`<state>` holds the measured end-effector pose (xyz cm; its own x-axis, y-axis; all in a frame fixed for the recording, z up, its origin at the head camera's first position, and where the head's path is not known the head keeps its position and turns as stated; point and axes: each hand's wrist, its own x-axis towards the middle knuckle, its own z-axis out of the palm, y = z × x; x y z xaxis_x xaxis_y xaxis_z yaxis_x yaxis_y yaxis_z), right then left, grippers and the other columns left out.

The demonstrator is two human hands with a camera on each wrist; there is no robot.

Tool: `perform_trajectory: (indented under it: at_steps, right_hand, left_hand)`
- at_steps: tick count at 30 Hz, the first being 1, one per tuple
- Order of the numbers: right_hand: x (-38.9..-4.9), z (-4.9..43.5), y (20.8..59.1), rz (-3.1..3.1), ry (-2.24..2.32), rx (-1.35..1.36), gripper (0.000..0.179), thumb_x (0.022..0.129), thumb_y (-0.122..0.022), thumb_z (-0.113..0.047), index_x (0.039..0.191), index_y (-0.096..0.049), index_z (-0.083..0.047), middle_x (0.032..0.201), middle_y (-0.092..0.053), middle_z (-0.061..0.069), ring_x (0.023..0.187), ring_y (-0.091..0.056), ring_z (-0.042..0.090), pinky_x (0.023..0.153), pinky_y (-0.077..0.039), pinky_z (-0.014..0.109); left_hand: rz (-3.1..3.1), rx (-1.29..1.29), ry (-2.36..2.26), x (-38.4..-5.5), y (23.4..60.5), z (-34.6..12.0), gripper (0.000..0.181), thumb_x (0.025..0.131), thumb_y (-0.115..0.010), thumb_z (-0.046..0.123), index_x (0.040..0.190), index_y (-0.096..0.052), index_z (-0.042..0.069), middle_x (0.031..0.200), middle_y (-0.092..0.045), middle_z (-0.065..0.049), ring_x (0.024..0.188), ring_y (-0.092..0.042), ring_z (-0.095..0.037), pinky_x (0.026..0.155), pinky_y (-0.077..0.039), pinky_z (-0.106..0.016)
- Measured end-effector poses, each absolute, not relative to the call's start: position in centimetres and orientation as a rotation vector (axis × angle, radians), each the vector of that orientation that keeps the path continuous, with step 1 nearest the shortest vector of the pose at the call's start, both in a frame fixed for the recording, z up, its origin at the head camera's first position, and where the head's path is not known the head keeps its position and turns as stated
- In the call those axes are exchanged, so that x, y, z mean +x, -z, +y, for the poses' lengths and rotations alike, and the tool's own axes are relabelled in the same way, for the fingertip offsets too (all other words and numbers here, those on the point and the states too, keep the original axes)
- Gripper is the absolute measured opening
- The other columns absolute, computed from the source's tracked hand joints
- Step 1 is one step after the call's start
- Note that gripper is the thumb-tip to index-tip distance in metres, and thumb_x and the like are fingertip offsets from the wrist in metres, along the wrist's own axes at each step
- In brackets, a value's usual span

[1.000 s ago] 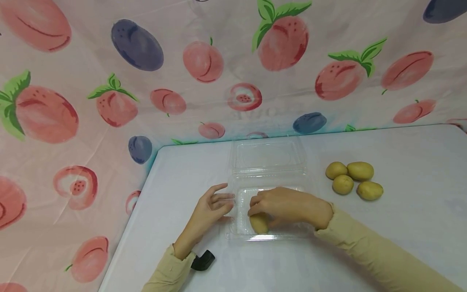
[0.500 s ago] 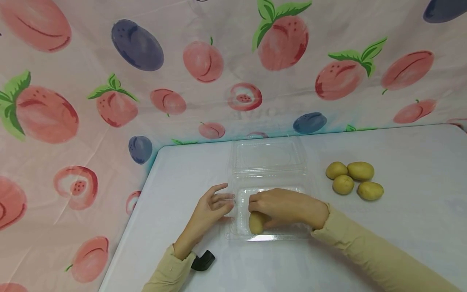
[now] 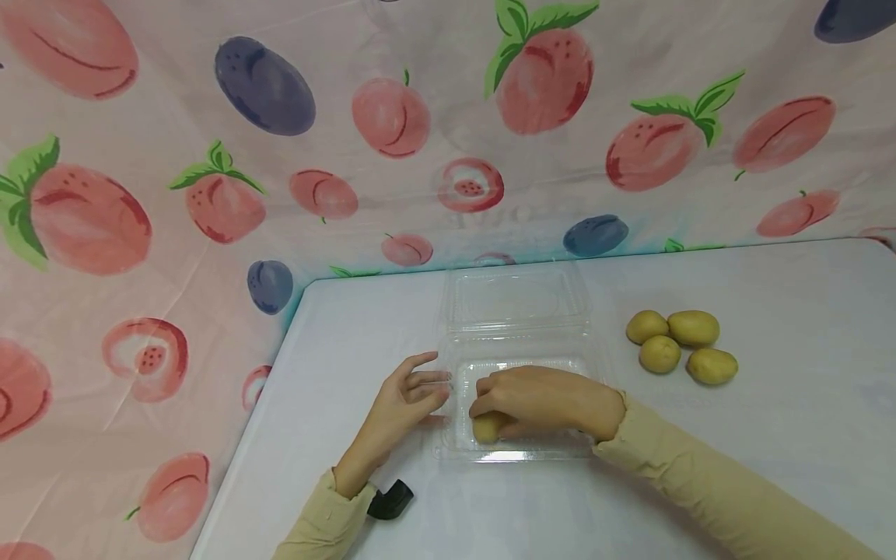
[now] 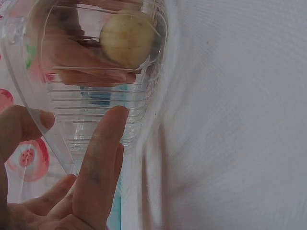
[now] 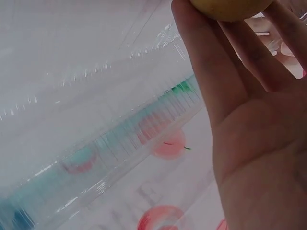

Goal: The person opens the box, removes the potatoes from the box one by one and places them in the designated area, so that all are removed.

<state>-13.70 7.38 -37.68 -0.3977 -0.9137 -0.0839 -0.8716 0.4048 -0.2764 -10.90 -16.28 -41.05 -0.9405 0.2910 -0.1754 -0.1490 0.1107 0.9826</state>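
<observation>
In the head view, my right hand [image 3: 542, 398] reaches into a clear plastic clamshell container [image 3: 460, 397] and holds a yellow potato [image 3: 486, 428] near its front left corner. Through the ribbed wall in the left wrist view, the potato [image 4: 127, 39] sits low, with right-hand fingers beside it. The right wrist view has the potato [image 5: 230, 6] at my fingertips, mostly cut off by the frame. My left hand [image 3: 400, 400] lies along the container's left side, fingers loosely extended at the rim and wall. The container's lid [image 3: 518, 299] is folded back, away from me.
Several loose potatoes [image 3: 693, 328] lie grouped on the white table [image 3: 791, 435], right of the container. A black curved object [image 3: 390, 500] pokes out by my left sleeve. A fruit-print cloth [image 3: 420, 187] hangs behind and to the left of the table.
My right hand has shifted slightly left and toward me, bringing the potato a little further left in the container. My left hand has stayed in place.
</observation>
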Motion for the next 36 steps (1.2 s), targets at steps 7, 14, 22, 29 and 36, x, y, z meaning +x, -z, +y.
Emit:
perform_trajectory:
  at_steps: [7,14,22,29,36]
  right_hand:
    - [-13.8,7.6,37.5,2.468,0.237,-1.626,0.024,0.082,-0.083,-0.02,0.103,-0.072,-0.019,0.085,-0.057,-0.01,0.074,-0.049,0.004,0.069,-0.048,0.018]
    - [-14.0,8.0,37.4,2.485,0.238,-1.618,0.02,0.082,-0.082,-0.018,0.1,-0.071,-0.019,0.082,-0.055,-0.009,0.072,-0.049,0.005,0.067,-0.048,0.018]
    - [-14.2,8.7,36.6,2.499,0.309,-1.583,0.023,0.086,-0.079,-0.019,0.108,-0.072,-0.018,0.089,-0.06,-0.008,0.078,-0.054,0.005,0.074,-0.053,0.021]
    - [-14.3,9.5,35.8,2.531,0.331,-1.581,0.029,0.086,-0.079,-0.023,0.113,-0.072,-0.016,0.095,-0.064,-0.005,0.083,-0.058,0.006,0.078,-0.055,0.024]
    - [-14.5,10.6,35.1,2.556,0.377,-1.566,0.031,0.085,-0.08,-0.022,0.114,-0.072,-0.014,0.094,-0.064,-0.005,0.081,-0.056,0.007,0.077,-0.055,0.025]
  left_hand:
    - [2.07,0.141,-1.897,-10.9,41.1,-16.4,0.063,0.094,-0.068,0.008,0.149,-0.037,0.009,0.136,-0.055,-0.026,0.122,-0.058,-0.039,0.081,-0.062,-0.044]
    - [2.065,0.15,-1.906,-10.9,41.2,-16.3,0.063,0.094,-0.068,0.008,0.149,-0.037,0.008,0.136,-0.055,-0.026,0.122,-0.058,-0.039,0.082,-0.061,-0.045]
    - [2.055,0.146,-1.912,-10.9,41.2,-16.3,0.064,0.093,-0.069,0.008,0.149,-0.037,0.008,0.136,-0.055,-0.027,0.122,-0.059,-0.038,0.082,-0.061,-0.045]
    - [2.062,0.145,-1.913,-10.9,41.1,-16.2,0.064,0.093,-0.068,0.006,0.149,-0.037,0.008,0.136,-0.055,-0.027,0.121,-0.059,-0.038,0.082,-0.061,-0.046]
    - [2.071,0.143,-1.91,-10.9,41.1,-16.2,0.063,0.093,-0.068,0.006,0.148,-0.038,0.009,0.136,-0.056,-0.026,0.12,-0.06,-0.037,0.081,-0.061,-0.045]
